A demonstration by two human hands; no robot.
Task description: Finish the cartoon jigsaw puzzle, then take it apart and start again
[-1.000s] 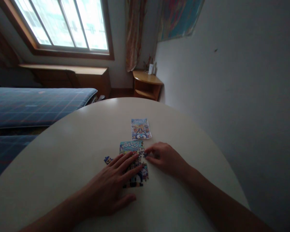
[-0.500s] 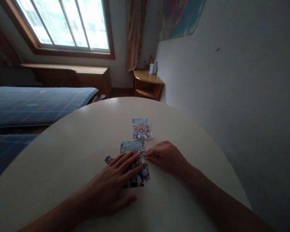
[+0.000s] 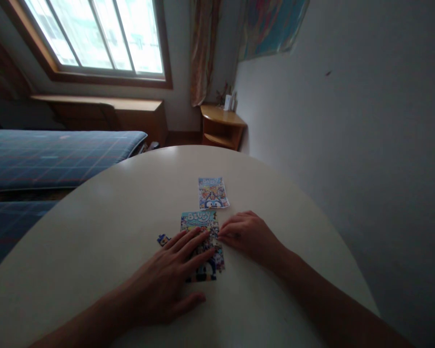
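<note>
A jigsaw puzzle with a bright cartoon picture lies partly assembled on the white round table. My left hand rests flat across its middle, fingers stretched out, hiding much of the picture. At the puzzle's right edge, my right hand is closed in a pinch on a small puzzle piece, mostly covered by the fingertips. Just beyond the left fingertips sits a loose blue puzzle piece. Behind the puzzle lies a printed picture sheet with the same design and slightly curled corners.
The round table stands close to a wall on the right. A bed with a blue plaid mattress is at the left. Farther back are a corner shelf, a wooden desk and a window.
My right fingertips have shifted very slightly at the puzzle's right edge. My left hand stays in place on the puzzle.
</note>
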